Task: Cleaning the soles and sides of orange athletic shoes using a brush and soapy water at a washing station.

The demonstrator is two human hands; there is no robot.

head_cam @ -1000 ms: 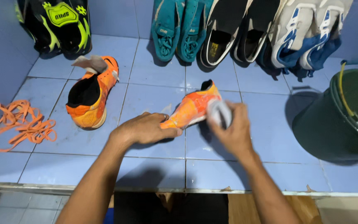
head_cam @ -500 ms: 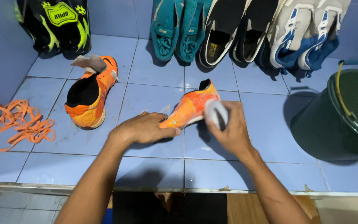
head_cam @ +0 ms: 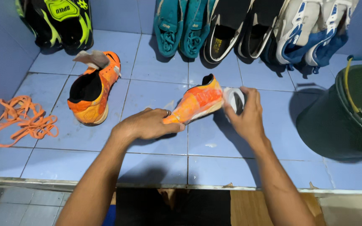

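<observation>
We are inspecting a shoe-cleaning station on a blue tiled ledge (head_cam: 156, 165). We are pressing our left hand (head_cam: 147, 124) down on the toe of an orange shoe (head_cam: 197, 100), fingers curled over the front and pinning it to the tile. The shoe is lying near the middle of the ledge, toe toward us and heel pointing away. Our right hand (head_cam: 246, 114) is gripping a small white and dark pad or brush (head_cam: 234, 99), fingers closed round it, and is holding it just beside the heel end of the shoe; we cannot tell whether it is touching the shoe there.

We are judging the work as part done. The shoe in hand has no laces and is showing pale smears on its upper, so cleaning appears to be under way on it. Its mate, the second orange shoe (head_cam: 91, 90), is standing apart to the left with its tongue pulled up and unlaced, and the orange laces (head_cam: 21, 121) are lying loose near the left wall. We cannot say from this view whether that second shoe is already cleaned.

Also present: a dark green bucket (head_cam: 344, 113) at the right, and further pairs leaning against the back wall, among them teal shoes (head_cam: 183, 27) and black and yellow-green shoes (head_cam: 61, 23).
</observation>
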